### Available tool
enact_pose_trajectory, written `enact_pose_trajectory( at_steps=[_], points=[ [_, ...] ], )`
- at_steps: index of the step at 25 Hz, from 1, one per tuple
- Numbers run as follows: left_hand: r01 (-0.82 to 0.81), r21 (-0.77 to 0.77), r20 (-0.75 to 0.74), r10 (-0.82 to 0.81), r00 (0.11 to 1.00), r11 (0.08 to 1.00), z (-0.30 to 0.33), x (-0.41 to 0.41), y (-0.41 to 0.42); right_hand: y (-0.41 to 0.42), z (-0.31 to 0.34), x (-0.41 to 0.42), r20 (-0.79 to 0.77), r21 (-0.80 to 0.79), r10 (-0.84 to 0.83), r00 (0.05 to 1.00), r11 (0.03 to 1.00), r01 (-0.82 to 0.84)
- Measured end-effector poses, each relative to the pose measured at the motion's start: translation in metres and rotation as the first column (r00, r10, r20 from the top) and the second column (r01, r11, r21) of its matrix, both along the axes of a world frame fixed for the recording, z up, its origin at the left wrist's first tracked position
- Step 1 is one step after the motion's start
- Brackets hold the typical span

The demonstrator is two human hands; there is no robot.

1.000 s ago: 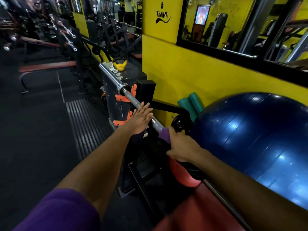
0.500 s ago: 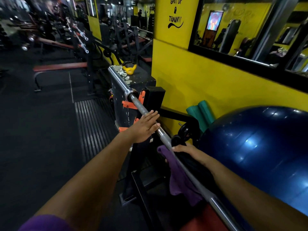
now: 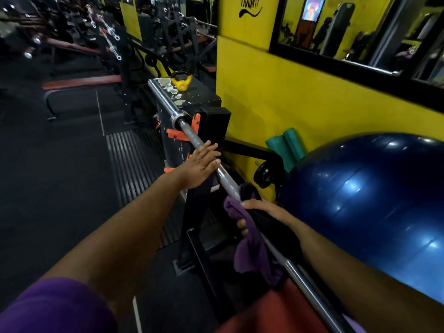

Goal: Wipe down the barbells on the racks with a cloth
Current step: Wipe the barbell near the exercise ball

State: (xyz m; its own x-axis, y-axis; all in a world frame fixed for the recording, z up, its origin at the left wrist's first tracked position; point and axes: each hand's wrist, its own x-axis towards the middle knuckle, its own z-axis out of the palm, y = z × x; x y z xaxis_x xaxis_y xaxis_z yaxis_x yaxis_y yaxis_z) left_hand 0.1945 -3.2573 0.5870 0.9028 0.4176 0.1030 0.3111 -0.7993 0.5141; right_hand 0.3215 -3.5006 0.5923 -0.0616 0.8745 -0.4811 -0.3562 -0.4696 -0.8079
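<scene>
While the right hand [image 3: 262, 212] clamps the purple cloth [image 3: 252, 246] onto the barbell [image 3: 228, 186], fingers curled over the shaft and thumb underneath, the step in hand reads as the wipe of the near stretch of the bar. The left hand [image 3: 200, 168] lies flat on the shaft further out, fingers straight and together, gripping nothing; judged a steadying press. The barbell rests on a black rack [image 3: 216, 123] with orange hooks, running from the chrome sleeve at the far end diagonally down toward the lower right corner, just beside a blue exercise ball [image 3: 365, 200]. Shaft: dull grey steel, knurled between the hands, smoother and shinier below the cloth. Most of the cloth hangs loose under the bar. Next move likely calls for sliding the wrapped cloth along the shaft toward the left hand, keeping the grip snug; left hand must shift clear.
</scene>
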Motion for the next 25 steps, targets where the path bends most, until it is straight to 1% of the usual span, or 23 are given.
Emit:
enact_pose_trajectory(
  at_steps=[2,3,4,5,6,7,9,11,14,16,18,20,22,24,25],
  points=[
    [-0.003,-0.003,-0.003,0.003,1.000,1.000,0.000,0.001,0.000,-0.049,-0.012,-0.003,-0.211,-0.008,-0.017,0.977,1.000,0.016],
    [-0.003,-0.003,-0.003,0.003,1.000,1.000,-0.001,0.001,0.000,-0.072,-0.010,-0.007,-0.246,0.005,-0.006,0.969,1.000,0.007],
    [-0.004,-0.003,-0.001,0.004,1.000,1.000,-0.001,0.001,0.000,-0.090,-0.010,-0.008,-0.233,0.023,0.014,0.972,1.000,-0.009],
    [-0.007,-0.003,0.004,0.007,1.000,1.000,-0.002,0.002,0.000,-0.100,-0.011,-0.006,-0.141,0.015,-0.015,0.990,1.000,0.018],
    [-0.011,-0.008,0.007,0.011,1.000,1.000,-0.002,0.002,-0.001,-0.105,-0.007,-0.005,0.004,-0.017,-0.031,0.999,0.999,0.032],
    [-0.015,-0.017,0.006,0.015,1.000,1.000,-0.002,0.002,-0.001,-0.103,-0.003,-0.003,0.128,-0.034,-0.029,0.991,0.999,0.034],
    [-0.019,-0.019,0.004,0.020,1.000,1.000,-0.003,0.003,-0.002,-0.082,0.007,-0.002,0.307,-0.040,-0.011,0.952,0.999,0.024],
    [-0.022,-0.005,0.008,0.022,1.000,1.000,-0.005,0.004,-0.001,-0.044,0.021,-0.004,0.410,-0.004,-0.010,0.912,1.000,0.013],
    [-0.023,0.001,-0.001,0.023,1.000,1.000,-0.005,0.004,0.000,0.031,0.030,-0.005,0.485,0.058,-0.062,0.872,0.998,0.039],
    [-0.014,0.013,-0.011,0.014,1.000,1.000,-0.006,0.004,0.003,0.066,0.031,-0.003,0.518,0.055,-0.066,0.853,0.998,0.043],
    [-0.007,0.019,-0.007,0.007,1.000,1.000,-0.007,0.004,0.007,0.077,0.025,0.000,0.504,0.042,-0.070,0.861,0.998,0.057],
    [-0.005,0.012,0.010,0.005,1.000,1.000,-0.009,0.004,0.009,0.062,0.020,0.000,0.426,0.041,-0.075,0.901,0.997,0.064],
    [-0.007,0.003,0.035,0.006,0.999,1.000,-0.011,0.004,0.008,0.026,0.014,-0.001,0.319,0.009,-0.072,0.945,0.997,0.073],
    [-0.005,0.002,0.030,0.005,1.000,1.000,-0.011,0.005,0.007,-0.022,0.006,-0.003,0.245,-0.021,-0.076,0.966,0.996,0.084],
    [-0.007,0.000,0.025,0.007,1.000,1.000,-0.011,0.005,0.006,-0.046,0.004,-0.005,0.177,-0.022,-0.065,0.982,0.997,0.070]
  ],
)
